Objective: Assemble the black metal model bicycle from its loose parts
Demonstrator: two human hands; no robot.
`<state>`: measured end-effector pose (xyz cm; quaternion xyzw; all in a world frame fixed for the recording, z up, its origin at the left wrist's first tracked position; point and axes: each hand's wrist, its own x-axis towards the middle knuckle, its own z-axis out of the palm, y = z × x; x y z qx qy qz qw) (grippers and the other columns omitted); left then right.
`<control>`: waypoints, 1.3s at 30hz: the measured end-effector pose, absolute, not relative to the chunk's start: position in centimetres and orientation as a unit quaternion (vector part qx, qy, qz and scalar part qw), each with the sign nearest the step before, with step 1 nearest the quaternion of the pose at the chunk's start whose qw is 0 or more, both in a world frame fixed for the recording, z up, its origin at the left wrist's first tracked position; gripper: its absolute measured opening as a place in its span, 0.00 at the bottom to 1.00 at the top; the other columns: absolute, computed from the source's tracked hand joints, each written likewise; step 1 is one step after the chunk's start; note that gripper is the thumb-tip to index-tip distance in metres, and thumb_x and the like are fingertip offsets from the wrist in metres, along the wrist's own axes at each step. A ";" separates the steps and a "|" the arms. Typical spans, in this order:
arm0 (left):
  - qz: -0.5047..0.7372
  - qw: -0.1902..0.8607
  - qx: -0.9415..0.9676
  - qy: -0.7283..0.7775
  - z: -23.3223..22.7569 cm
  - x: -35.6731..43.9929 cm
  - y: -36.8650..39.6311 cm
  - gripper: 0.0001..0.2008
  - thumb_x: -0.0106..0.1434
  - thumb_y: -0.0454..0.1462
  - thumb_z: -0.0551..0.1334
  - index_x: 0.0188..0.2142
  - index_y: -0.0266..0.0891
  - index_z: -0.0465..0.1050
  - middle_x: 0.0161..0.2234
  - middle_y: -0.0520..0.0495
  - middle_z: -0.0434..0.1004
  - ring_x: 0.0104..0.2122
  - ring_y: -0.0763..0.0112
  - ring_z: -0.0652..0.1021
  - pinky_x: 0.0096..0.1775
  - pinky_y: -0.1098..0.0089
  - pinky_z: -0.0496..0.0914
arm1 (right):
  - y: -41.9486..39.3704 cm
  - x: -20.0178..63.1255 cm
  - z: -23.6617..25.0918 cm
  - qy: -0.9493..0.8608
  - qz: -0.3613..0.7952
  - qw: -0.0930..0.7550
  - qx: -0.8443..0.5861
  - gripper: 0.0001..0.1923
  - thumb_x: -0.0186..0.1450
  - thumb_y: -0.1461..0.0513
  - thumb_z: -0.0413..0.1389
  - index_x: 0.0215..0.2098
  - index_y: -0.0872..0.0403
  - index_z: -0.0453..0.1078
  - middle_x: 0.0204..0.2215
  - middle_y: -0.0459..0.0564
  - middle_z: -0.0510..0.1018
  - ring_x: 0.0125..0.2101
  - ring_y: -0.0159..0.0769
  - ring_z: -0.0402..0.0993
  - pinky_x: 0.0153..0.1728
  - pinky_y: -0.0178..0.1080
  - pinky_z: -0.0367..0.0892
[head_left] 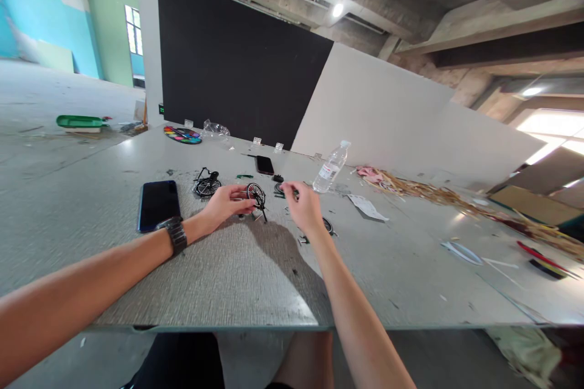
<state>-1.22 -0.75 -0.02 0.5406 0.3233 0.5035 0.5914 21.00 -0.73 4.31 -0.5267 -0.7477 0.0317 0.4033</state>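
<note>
My left hand [225, 203], with a dark watch on its wrist, holds a small black spoked wheel with its fork [257, 196] upright on the grey table [237, 273]. My right hand [305, 206] hovers just right of that wheel, fingers pinched around a tiny dark part that I cannot make out. A second small wheel assembly [207, 184] lies left of the left hand. More small black parts [278, 185] lie behind the hands, and a dark ring-shaped piece [328, 226] shows beside my right wrist.
A dark phone [158, 203] lies left of my left wrist, a smaller one [264, 165] farther back. A plastic water bottle [331, 167] lies tilted at right, near a paper slip [367, 207], straw-like scraps [424, 191] and a paint palette [182, 135].
</note>
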 end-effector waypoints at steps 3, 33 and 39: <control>0.502 0.608 0.521 0.326 -0.3 -1.3 -0.5 0.20 0.55 0.39 0.74 0.46 0.34 0.77 0.40 0.42 0.82 0.35 0.69 0.82 0.44 0.64 0.78 | -0.5 23.7 5.1 -0.737 -0.010 0.346 -0.581 0.19 0.73 0.53 0.48 0.38 0.52 0.77 0.37 0.55 0.82 0.37 0.43 0.76 0.37 0.40 0.65; 0.537 0.599 0.483 0.346 0.0 -1.3 -0.4 0.15 0.54 0.36 0.74 0.40 0.33 0.77 0.37 0.44 0.82 0.34 0.71 0.82 0.44 0.67 0.78 | 0.2 24.2 3.1 -0.746 0.009 0.076 -0.661 0.08 0.68 0.58 0.59 0.42 0.51 0.76 0.42 0.53 0.81 0.39 0.39 0.76 0.33 0.36 0.60; 0.593 0.570 0.460 0.334 -0.2 -1.6 -0.1 0.17 0.52 0.36 0.74 0.41 0.32 0.76 0.36 0.45 0.82 0.32 0.72 0.82 0.43 0.68 0.78 | -0.1 23.8 3.5 -0.733 0.029 0.045 -0.678 0.09 0.69 0.58 0.58 0.43 0.53 0.77 0.42 0.54 0.82 0.40 0.39 0.76 0.35 0.35 0.60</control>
